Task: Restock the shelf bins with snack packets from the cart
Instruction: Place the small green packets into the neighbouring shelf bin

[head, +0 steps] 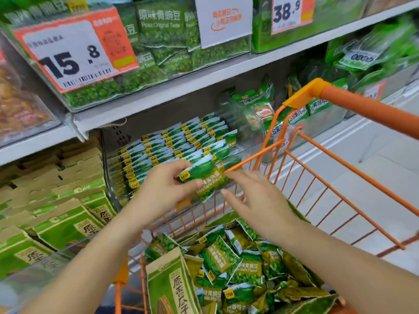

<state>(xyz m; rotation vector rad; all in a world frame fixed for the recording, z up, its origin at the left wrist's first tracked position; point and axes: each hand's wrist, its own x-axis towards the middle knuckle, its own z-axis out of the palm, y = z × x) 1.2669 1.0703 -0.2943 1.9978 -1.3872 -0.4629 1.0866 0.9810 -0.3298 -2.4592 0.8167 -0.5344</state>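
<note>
- Orange cart (340, 191) directly below me: loose garlic-flavor pea packets (247, 268) piled inside, a sunflower seed bag (172, 288) upright at its left.
- My left hand (158, 193): fingers pinched on one garlic pea packet (204, 177), held above the cart's front rim, just before the shelf bin (176, 146) of matching packets standing in rows.
- My right hand (256, 200): fingers apart and relaxed, tips touching that packet's right edge.

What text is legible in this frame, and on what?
"15.8": price tag on the upper left bin.
"38.9": price tag, top right.
"Peas Original Taste": packets in the top bin.
"Garlic Flavor": packet the left hand grips.
"Peas Garlic Flavor": cart packet.
Barcode digits and the white sign: too blurred to read.
</note>
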